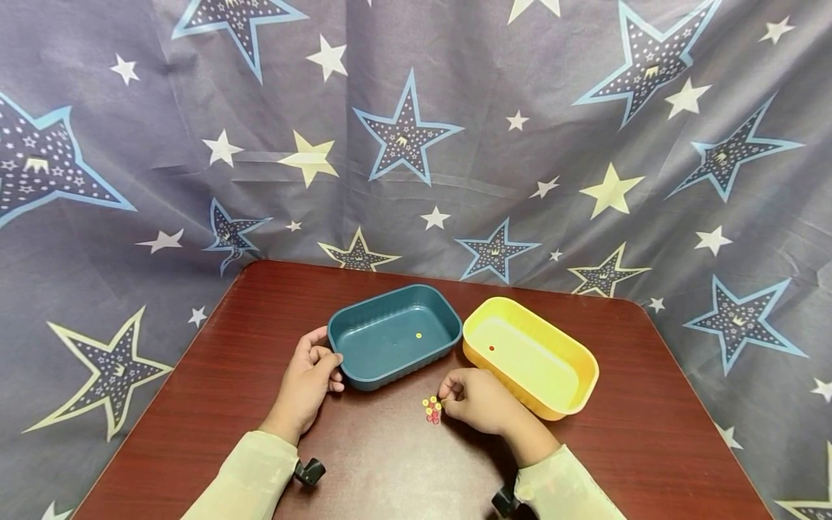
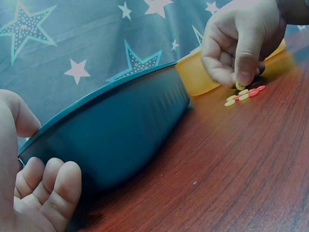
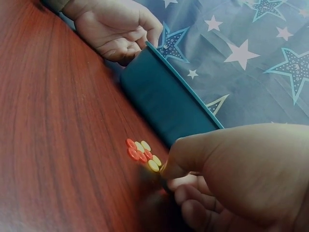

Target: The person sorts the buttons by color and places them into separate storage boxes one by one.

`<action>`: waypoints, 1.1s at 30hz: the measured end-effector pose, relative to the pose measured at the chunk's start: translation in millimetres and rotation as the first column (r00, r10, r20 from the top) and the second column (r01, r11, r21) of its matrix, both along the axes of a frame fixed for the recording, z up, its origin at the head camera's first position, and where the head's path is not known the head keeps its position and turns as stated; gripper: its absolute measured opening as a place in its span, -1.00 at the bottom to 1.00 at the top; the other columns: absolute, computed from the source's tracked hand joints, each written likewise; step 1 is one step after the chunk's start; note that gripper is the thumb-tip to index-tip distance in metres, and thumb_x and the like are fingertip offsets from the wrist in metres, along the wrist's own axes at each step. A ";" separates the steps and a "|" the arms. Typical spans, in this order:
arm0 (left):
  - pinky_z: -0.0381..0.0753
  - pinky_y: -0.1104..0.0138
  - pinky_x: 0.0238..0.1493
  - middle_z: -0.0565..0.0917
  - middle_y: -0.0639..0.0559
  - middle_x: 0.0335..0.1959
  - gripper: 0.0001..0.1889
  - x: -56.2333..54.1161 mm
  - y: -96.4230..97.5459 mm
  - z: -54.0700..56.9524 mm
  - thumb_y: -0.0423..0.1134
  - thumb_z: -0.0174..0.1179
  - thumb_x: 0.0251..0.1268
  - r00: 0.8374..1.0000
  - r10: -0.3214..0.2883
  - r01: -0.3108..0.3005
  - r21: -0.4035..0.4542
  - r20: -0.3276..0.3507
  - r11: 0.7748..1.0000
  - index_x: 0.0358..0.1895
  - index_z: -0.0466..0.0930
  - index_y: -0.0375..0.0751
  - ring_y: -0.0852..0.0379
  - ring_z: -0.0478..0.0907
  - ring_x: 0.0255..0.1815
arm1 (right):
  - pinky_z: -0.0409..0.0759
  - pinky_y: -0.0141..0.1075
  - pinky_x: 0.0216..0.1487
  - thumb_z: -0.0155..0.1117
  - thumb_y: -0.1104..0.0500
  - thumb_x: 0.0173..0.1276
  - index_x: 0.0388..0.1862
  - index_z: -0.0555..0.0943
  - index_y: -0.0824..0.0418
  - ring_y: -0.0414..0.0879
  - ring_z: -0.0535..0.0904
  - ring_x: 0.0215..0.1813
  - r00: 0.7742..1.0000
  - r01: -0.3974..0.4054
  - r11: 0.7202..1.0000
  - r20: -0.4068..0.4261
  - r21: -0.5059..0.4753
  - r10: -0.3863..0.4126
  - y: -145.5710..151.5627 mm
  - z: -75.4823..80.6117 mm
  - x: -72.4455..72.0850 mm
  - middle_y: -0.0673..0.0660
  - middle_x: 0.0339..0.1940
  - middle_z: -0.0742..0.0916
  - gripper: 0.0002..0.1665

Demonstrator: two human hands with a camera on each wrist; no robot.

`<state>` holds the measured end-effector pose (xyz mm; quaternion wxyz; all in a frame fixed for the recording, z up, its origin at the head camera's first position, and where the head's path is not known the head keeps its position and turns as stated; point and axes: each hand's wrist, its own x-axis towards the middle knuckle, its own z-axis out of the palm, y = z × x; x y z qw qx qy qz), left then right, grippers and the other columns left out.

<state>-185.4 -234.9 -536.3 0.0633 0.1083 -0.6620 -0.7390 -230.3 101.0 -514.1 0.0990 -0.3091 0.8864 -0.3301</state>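
My left hand [image 1: 305,381] grips the left end of a teal plastic tub [image 1: 364,379], thumb over the rim and fingers along the outer wall. One yellow button [image 1: 419,335] lies inside that tub. Between the thumb and forefinger of my right hand [image 1: 479,399], a yellow button [image 2: 240,86] is pinched on edge, its holes visible in the left wrist view. Just under those fingertips lies a small pile of red buttons [image 3: 133,153] and yellow buttons [image 3: 146,145]. To the right, a yellow plastic tub [image 1: 572,390] holds one red button [image 1: 492,348].
Both tubs stand on a dark red wooden table [image 1: 260,303], their near corners almost meeting. Behind the table hangs a grey curtain [image 1: 494,173] printed with stars. A black wrist device [image 1: 309,472] sits at the left sleeve, another [image 1: 505,500] at the right.
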 end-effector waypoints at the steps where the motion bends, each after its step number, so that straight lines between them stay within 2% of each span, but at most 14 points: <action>1: 0.78 0.36 -0.42 0.54 0.01 -0.26 -0.34 0.1 0.2 -0.1 -0.45 0.18 0.60 1.000 0.001 -0.001 0.000 -0.002 1.000 0.67 0.24 -0.14 0.13 0.58 -0.43 | 0.61 -0.45 -0.25 0.47 0.34 0.30 -0.27 0.77 0.10 -0.36 0.59 -0.36 1.000 -0.006 1.000 0.000 -0.009 0.006 0.3 -0.1 0.0 -0.15 -0.44 0.74 -0.87; 6: 0.78 0.36 -0.41 0.53 0.01 -0.25 -0.35 0.5 0.7 -0.3 -0.46 0.18 0.61 1.000 0.001 -0.001 -0.001 -0.011 1.000 0.66 0.25 -0.14 0.13 0.58 -0.43 | 0.60 -0.46 -0.27 0.46 0.35 0.37 -0.23 0.82 0.13 -0.37 0.58 -0.37 0.999 -0.030 0.999 -0.016 -0.031 0.029 1.5 -0.6 -0.2 -0.13 -0.43 0.77 -0.87; 16: 0.78 0.37 -0.41 0.53 0.00 -0.25 -0.35 1.1 1.0 1.4 -0.46 0.18 0.62 1.000 0.001 -0.001 -0.001 -0.010 1.000 0.66 0.25 -0.14 0.13 0.58 -0.43 | 0.64 -0.45 -0.18 0.45 0.28 0.47 -0.23 0.85 0.08 -0.38 0.60 -0.30 1.000 -0.015 1.000 -0.002 -0.018 0.015 3.1 0.2 -1.9 -0.18 -0.38 0.80 -0.88; 30: 0.79 0.36 -0.43 0.53 0.00 -0.26 -0.34 0.5 -0.2 -0.4 -0.45 0.18 0.61 1.000 0.000 0.000 -0.003 -0.008 1.000 0.67 0.24 -0.14 0.13 0.58 -0.45 | 0.60 -0.42 -0.12 0.43 0.26 0.44 -0.25 0.85 0.03 -0.29 0.62 -0.23 0.994 0.097 0.994 0.049 -0.049 -0.095 3.9 0.5 -4.3 -0.15 -0.37 0.78 -0.86; 33: 0.79 0.36 -0.43 0.54 0.01 -0.26 -0.34 1.0 -0.1 -0.6 -0.45 0.18 0.61 1.000 0.004 -0.004 -0.010 -0.009 1.000 0.67 0.25 -0.14 0.13 0.58 -0.44 | 0.60 -0.43 -0.18 0.43 0.26 0.45 -0.25 0.85 0.05 -0.30 0.61 -0.28 0.991 0.115 0.991 0.080 -0.072 -0.109 3.9 1.0 -3.8 -0.13 -0.40 0.78 -0.86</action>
